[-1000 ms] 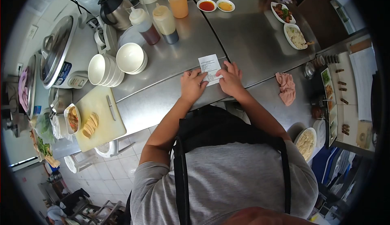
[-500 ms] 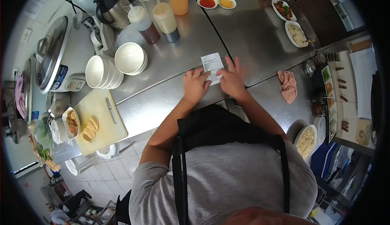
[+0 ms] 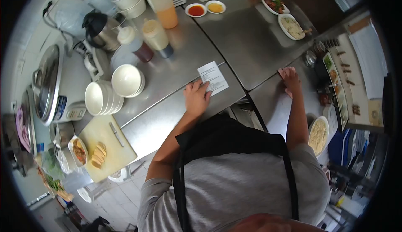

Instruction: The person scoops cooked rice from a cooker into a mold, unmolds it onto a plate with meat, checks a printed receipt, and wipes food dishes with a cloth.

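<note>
A white printed receipt (image 3: pixel 213 79) lies flat on the steel counter in front of me. My left hand (image 3: pixel 197 99) rests at its left edge, fingers spread and touching the paper. Off to the right, my right hand (image 3: pixel 292 80) is closed over a pink cloth (image 3: pixel 287 71) on the side counter. Most of that cloth is hidden beneath the hand.
White bowls (image 3: pixel 127 80) and squeeze bottles (image 3: pixel 157 35) stand on the left. Nearer, a cutting board (image 3: pixel 121 151) bears a knife (image 3: pixel 116 134) and sliced food (image 3: pixel 99 155). Sauce dishes (image 3: pixel 196 10) and filled dishes (image 3: pixel 292 27) sit at the back. A rice bowl (image 3: pixel 319 135) is at right.
My right hand has left the receipt, moved right and taken hold of the pink cloth. The left hand stays at the receipt. The whole view has tilted slightly.
</note>
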Demonstrator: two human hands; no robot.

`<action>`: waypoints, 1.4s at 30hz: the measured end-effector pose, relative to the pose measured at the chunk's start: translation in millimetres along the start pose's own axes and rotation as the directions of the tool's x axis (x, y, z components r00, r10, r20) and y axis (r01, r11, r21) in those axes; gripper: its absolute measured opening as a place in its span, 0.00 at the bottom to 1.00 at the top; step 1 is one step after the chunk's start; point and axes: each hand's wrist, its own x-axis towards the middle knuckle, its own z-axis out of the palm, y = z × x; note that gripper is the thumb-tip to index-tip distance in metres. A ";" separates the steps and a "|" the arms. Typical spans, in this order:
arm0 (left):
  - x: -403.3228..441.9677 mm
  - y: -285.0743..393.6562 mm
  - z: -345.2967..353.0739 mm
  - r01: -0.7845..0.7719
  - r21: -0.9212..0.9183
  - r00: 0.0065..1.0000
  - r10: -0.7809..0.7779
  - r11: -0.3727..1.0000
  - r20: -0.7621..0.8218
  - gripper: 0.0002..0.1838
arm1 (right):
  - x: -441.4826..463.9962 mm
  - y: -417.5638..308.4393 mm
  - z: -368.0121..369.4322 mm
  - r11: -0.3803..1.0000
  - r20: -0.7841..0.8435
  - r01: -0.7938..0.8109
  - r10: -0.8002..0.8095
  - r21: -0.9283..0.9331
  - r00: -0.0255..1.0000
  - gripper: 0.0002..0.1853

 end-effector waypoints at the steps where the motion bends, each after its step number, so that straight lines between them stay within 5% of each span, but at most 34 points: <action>1: 0.1 -0.4 0.2 0.008 0.012 1.000 -0.008 1.000 0.008 0.19 | 4.8 10.5 36.4 0.999 -0.063 -0.020 0.023 0.046 0.998 0.18; 2: 1.0 -1.9 0.8 0.011 0.018 1.000 -0.011 1.000 0.019 0.19 | 1.5 26.3 53.3 0.995 -0.126 -0.044 0.054 0.086 0.991 0.17; 3: 0.0 -1.7 2.7 0.014 0.022 0.999 -0.014 1.000 0.036 0.18 | -28.5 -10.9 -16.0 0.953 -0.068 -0.177 0.200 0.247 0.978 0.16; 6: 1.5 2.0 -0.2 0.009 0.020 0.999 -0.010 1.000 0.051 0.18 | -83.4 -30.1 -0.9 0.977 -0.181 0.029 0.009 0.210 0.983 0.15; 8: 2.5 1.9 0.6 -0.001 0.019 0.998 0.000 1.000 0.059 0.19 | -139.3 -59.7 -53.9 0.859 0.077 0.211 -0.277 0.467 0.958 0.15; 9: 1.7 0.7 -0.1 -0.001 0.023 0.998 0.000 1.000 0.064 0.19 | -162.2 -68.0 -77.8 0.818 0.372 0.121 -0.381 0.563 0.846 0.15; 12: 1.7 -1.4 0.4 -0.010 0.032 0.996 0.007 0.999 0.089 0.20 | -169.1 -45.1 -105.1 0.396 0.508 -0.342 -0.470 0.852 0.722 0.16; 14: 0.5 -1.2 0.0 0.003 0.016 0.997 -0.004 1.000 0.082 0.21 | -129.7 0.5 -65.2 0.237 0.152 -0.055 -0.410 0.970 0.899 0.17; 15: 1.0 -1.1 0.3 0.005 0.005 0.997 -0.006 1.000 0.075 0.22 | -114.1 21.8 -58.6 0.348 0.125 -0.054 -0.183 0.936 0.975 0.19; 16: 1.1 -2.0 0.6 0.007 0.008 0.996 -0.007 1.000 0.087 0.23 | -91.5 56.8 -18.8 0.782 -0.018 0.091 -0.101 0.617 0.995 0.19; 17: 1.9 -2.7 0.7 0.005 0.003 0.996 -0.006 1.000 0.086 0.23 | -70.5 78.2 19.7 0.987 -0.187 0.126 -0.106 0.099 0.977 0.20; 20: -0.1 -1.9 -0.8 0.014 -0.001 0.995 -0.013 1.000 0.098 0.24 | -37.9 52.8 23.5 0.911 0.080 -0.031 0.070 -0.410 0.994 0.21; 21: 0.4 -1.4 -1.9 0.013 0.006 0.994 -0.014 1.000 0.109 0.24 | -25.3 30.9 23.8 0.948 -0.108 -0.308 0.299 -0.078 0.948 0.20; 22: 1.1 -1.1 -2.3 0.012 0.014 0.993 -0.014 1.000 0.118 0.24 | -10.7 12.7 24.0 0.822 -0.197 -0.483 0.549 0.300 0.812 0.20; 24: 1.4 -2.4 -1.0 0.004 0.029 0.993 -0.007 1.000 0.115 0.25 | 28.5 2.8 40.1 0.985 -0.234 -0.156 0.168 0.071 0.958 0.19; 28: 2.0 -1.8 -2.5 0.003 0.039 0.991 -0.008 0.999 0.137 0.25 | 38.8 -93.3 9.1 0.974 -0.353 0.226 -0.206 0.014 0.912 0.20; 30: 1.0 -5.4 -0.3 0.006 0.048 0.991 -0.012 0.999 0.135 0.25 | 9.7 -134.5 5.3 0.921 -0.371 0.268 -0.153 0.283 0.916 0.18; 32: 3.1 -6.0 3.3 -0.021 0.041 0.987 0.015 0.999 0.159 0.25 | -29.4 -139.4 -28.9 0.886 -0.324 0.422 -0.349 0.190 0.879 0.16; 36: 17.5 -9.4 9.9 -0.199 -0.018 0.964 0.199 0.980 0.175 0.24 | -46.4 -61.9 -29.7 0.957 -0.276 -0.031 0.115 0.289 0.954 0.16; 39: 39.4 -5.8 16.9 -0.279 -0.088 0.931 0.292 0.956 0.219 0.22 | -52.6 19.1 -16.3 0.836 -0.092 -0.371 0.441 0.404 0.893 0.16; 40: 49.9 -2.4 17.0 -0.280 -0.122 0.926 0.302 0.952 0.225 0.21 | -57.6 40.0 -15.3 0.729 -0.119 -0.361 0.516 0.582 0.849 0.17; 42: 92.9 8.3 10.2 -0.345 -0.151 0.920 0.366 0.926 0.139 0.20 | -53.2 68.2 9.8 0.753 -0.223 -0.380 0.562 0.538 0.797 0.18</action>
